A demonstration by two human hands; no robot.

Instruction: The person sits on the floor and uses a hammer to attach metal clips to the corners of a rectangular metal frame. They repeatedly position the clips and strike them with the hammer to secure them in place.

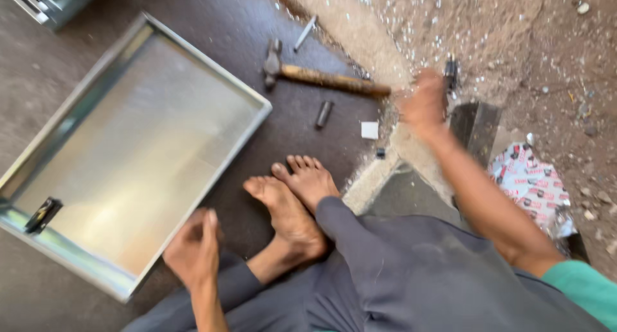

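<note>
A shallow rectangular sheet-metal tray (128, 152) lies on the floor at the left, with a small latch (42, 214) at its near-left corner. The left hand (193, 248) sits at the tray's near-right edge. Right of the tray lie two crossed bare feet (292, 200). Beyond them lies a wooden-handled hammer (321, 78), a short metal cylinder (324, 114) just nearer. The right hand (424, 104) is at the hammer handle's right end.

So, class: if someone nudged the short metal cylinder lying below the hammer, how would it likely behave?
The metal cylinder looks round and smooth, so it would probably roll sideways. It lies flat on the dark floor, so tipping seems unlikely. Being solid-looking metal, it is likely stiff and heavy for its size.
</note>
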